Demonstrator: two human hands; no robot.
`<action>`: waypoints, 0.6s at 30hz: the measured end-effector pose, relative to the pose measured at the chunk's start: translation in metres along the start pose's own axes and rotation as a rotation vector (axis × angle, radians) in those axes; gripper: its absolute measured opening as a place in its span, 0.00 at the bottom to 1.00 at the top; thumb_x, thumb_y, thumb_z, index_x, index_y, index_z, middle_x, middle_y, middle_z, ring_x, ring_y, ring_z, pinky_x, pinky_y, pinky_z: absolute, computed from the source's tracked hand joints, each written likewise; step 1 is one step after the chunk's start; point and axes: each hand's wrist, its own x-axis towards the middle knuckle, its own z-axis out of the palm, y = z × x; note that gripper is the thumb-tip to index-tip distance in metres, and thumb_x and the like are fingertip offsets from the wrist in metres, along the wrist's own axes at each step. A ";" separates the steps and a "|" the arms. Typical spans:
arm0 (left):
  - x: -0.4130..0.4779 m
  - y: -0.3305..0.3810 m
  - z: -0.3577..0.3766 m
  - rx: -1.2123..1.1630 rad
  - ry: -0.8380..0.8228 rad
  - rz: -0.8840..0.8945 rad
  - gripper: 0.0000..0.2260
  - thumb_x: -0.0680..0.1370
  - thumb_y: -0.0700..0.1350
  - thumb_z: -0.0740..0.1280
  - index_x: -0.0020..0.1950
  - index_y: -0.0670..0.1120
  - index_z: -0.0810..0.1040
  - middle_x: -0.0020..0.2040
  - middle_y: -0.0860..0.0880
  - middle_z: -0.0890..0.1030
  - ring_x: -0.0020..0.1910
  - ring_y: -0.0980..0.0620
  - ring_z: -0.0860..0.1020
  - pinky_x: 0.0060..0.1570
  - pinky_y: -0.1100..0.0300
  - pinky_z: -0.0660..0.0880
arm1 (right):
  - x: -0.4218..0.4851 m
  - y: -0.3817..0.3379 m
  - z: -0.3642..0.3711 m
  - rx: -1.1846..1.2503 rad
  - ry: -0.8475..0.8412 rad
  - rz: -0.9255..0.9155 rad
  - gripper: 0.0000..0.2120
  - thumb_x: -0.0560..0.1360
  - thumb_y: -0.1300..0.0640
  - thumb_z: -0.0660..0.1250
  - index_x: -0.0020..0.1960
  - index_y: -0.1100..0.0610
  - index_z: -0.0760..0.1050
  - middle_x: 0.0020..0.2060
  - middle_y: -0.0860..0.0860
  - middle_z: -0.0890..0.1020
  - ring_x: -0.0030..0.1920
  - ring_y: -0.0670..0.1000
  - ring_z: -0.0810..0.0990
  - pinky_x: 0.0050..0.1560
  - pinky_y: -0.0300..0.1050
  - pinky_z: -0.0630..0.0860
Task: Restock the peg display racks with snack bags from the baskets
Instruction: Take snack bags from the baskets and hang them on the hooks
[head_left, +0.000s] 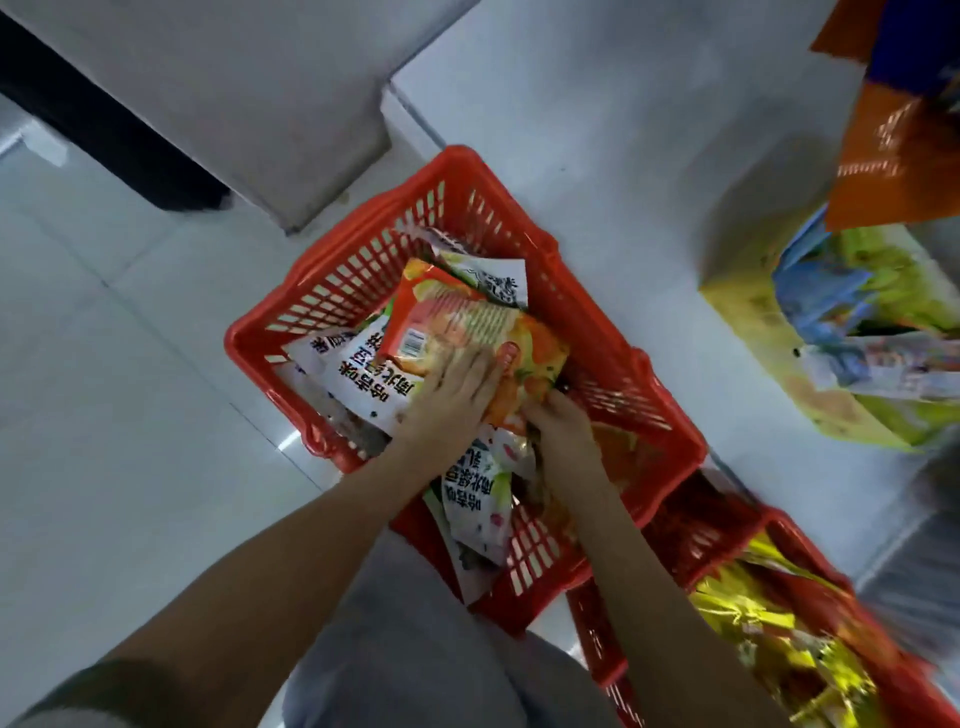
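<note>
— On the pale floor (130, 364), we're leaning over the red basket (597, 291); open tile is lying left, a second basket (779, 525) sitting just beside its right.
— The orange snack bag (467, 322)?
— Lying atop white bags (363, 374) inside. Our left hand (457, 395) is pressing flat on it; our right hand (561, 423) is gripping its near corner.

Floor (130, 415) left of the red basket (332, 291) lies open; a second basket (701, 525) and hanging bags (893, 171) crowd its right.
</note>
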 end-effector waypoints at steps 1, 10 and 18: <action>0.002 0.000 0.000 -0.009 0.075 0.002 0.25 0.79 0.50 0.56 0.74 0.40 0.66 0.72 0.42 0.69 0.72 0.43 0.67 0.73 0.46 0.56 | -0.006 0.001 0.001 -0.036 -0.046 -0.044 0.11 0.78 0.56 0.65 0.54 0.63 0.77 0.53 0.58 0.82 0.54 0.58 0.80 0.56 0.55 0.79; -0.039 0.001 -0.026 -0.206 0.197 0.085 0.20 0.74 0.43 0.65 0.66 0.40 0.76 0.64 0.40 0.77 0.65 0.39 0.74 0.68 0.42 0.65 | -0.059 0.057 -0.065 -1.403 0.401 -0.076 0.35 0.78 0.46 0.59 0.78 0.54 0.47 0.77 0.56 0.54 0.77 0.58 0.46 0.73 0.62 0.42; -0.060 -0.001 0.011 -0.121 -0.085 0.032 0.29 0.79 0.45 0.57 0.79 0.47 0.50 0.79 0.43 0.49 0.78 0.43 0.45 0.73 0.48 0.34 | -0.030 0.083 -0.054 -1.590 0.176 -0.100 0.41 0.77 0.44 0.60 0.77 0.50 0.35 0.76 0.58 0.55 0.77 0.61 0.47 0.71 0.65 0.36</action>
